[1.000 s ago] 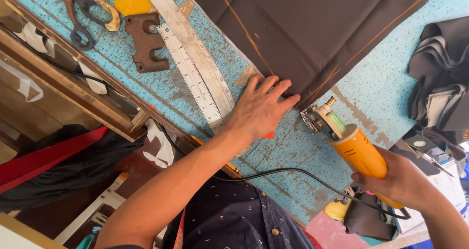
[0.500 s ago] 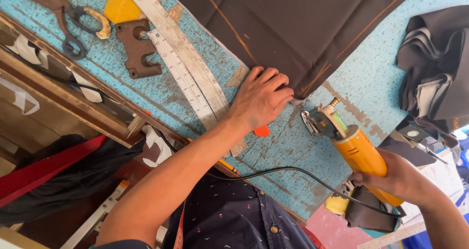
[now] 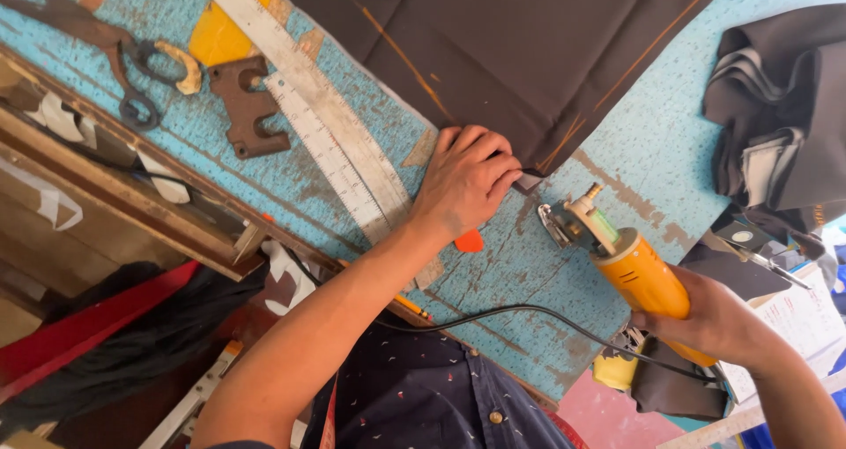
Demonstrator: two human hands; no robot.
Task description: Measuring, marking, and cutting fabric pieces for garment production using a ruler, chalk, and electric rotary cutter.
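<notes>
- My left hand (image 3: 464,182) presses flat on the dark fabric (image 3: 520,52), which lies at twelve o'clock.
- My right hand (image 3: 718,321) grips the orange cutter (image 3: 630,264); I'd feed it steadily along the chalk line (image 3: 405,61).

Left hand (image 3: 465,185) flat, fingers spread; right hand (image 3: 716,323) clenched

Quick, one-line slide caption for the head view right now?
Left hand pins dark fabric on a worn blue table; right hand holds a yellow cutter beside it.
</notes>
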